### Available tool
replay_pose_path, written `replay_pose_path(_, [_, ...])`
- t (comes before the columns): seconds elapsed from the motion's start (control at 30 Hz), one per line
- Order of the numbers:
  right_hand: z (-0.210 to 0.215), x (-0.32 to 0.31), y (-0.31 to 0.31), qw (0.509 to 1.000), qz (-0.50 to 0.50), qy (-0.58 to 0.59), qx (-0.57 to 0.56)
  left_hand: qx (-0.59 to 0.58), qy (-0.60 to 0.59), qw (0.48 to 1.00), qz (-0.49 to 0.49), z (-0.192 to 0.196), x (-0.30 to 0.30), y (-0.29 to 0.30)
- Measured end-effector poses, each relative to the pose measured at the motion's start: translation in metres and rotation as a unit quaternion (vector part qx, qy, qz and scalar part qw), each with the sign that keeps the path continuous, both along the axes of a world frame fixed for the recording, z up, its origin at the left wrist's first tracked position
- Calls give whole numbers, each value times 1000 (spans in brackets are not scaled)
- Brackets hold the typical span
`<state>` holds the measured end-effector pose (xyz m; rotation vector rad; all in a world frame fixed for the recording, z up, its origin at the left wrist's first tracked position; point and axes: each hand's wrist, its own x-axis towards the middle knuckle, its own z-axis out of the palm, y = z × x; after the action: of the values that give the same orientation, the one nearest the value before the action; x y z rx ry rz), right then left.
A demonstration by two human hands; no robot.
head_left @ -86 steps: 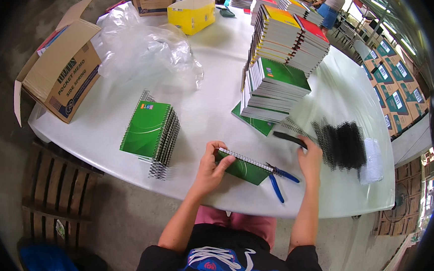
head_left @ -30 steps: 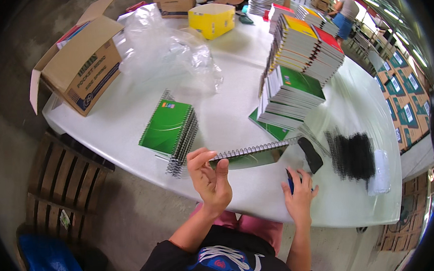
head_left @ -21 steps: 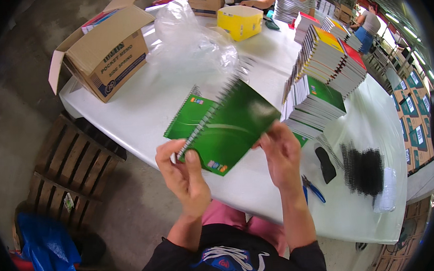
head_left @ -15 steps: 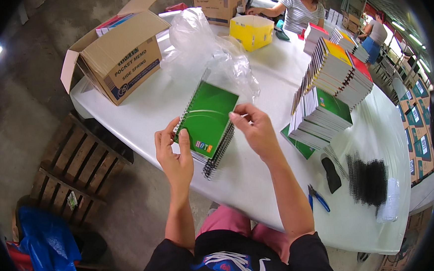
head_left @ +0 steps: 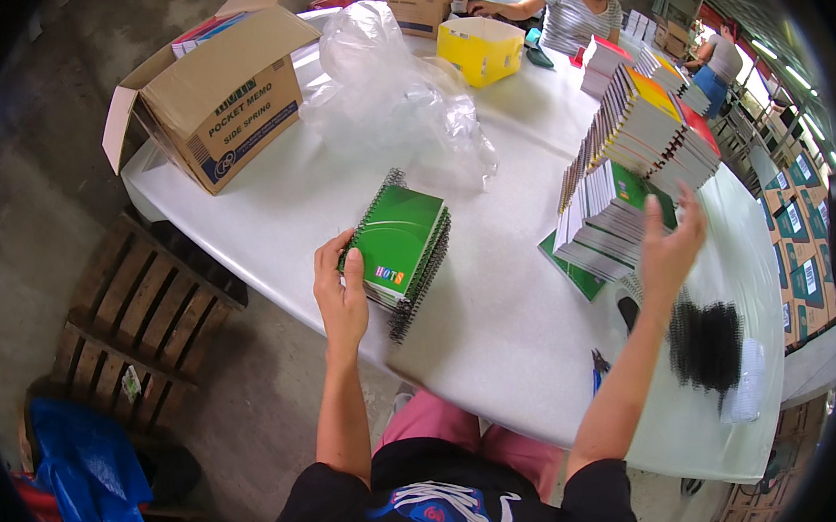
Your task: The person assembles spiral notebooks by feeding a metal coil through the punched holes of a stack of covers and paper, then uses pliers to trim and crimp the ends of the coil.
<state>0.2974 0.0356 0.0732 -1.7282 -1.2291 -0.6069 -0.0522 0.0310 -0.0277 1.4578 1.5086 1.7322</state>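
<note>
My left hand (head_left: 341, 287) grips the left edge of a small stack of green spiral notebooks (head_left: 399, 233), thumb on the top cover and fingers along the side. Black wire coils stick out on both long sides of that stack, which rests near the table's front edge. Over on the right, my right hand (head_left: 668, 246) is raised with its fingers apart and nothing in them. It is beside a row of upright white-paged pads with a green cover (head_left: 607, 216), partly hiding them. Whether its fingertips touch the pads I cannot tell.
Taller notebook stacks (head_left: 648, 103) stand behind the pads. Pliers (head_left: 598, 372), a pile of black coils (head_left: 707, 344) and a clear plastic roll (head_left: 743, 380) lie at right. Farther off are an open carton (head_left: 236, 109), a plastic bag (head_left: 378, 82), a yellow box (head_left: 480, 51) and a seated person (head_left: 570, 12).
My right hand has left the green notebooks and swung right to the upright pads. The held notebooks now sit lower and squarer on the table, my left hand still on them.
</note>
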Motion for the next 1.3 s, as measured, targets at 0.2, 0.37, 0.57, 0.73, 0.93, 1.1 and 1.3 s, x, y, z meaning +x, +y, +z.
replay_pose_path(0.2, [-11,106,10,902,44,358,-236,-1,-17,1000,-4,2,2,5])
replay_pose_path(0.37, [0,144,17,913,61,265,-306,111,192,961,164,37,14,-13])
replay_pose_path(0.57, [1,104,-4,995,-28,-75,63,282,258,921,69,92,78,-57])
replay_pose_path(0.73, [-37,12,-82,947,171,253,-98,256,279,908,-181,77,144,-78])
replay_pose_path(0.93, [-104,-5,-139,901,228,244,-276,133,470,832,-264,-7,188,-62])
replay_pose_path(1.1, [-74,73,-101,899,300,196,-251,110,446,844,-276,-23,179,-65])
replay_pose_path(1.3, [-125,149,-36,938,-5,34,-346,130,358,900,-211,-12,218,-81])
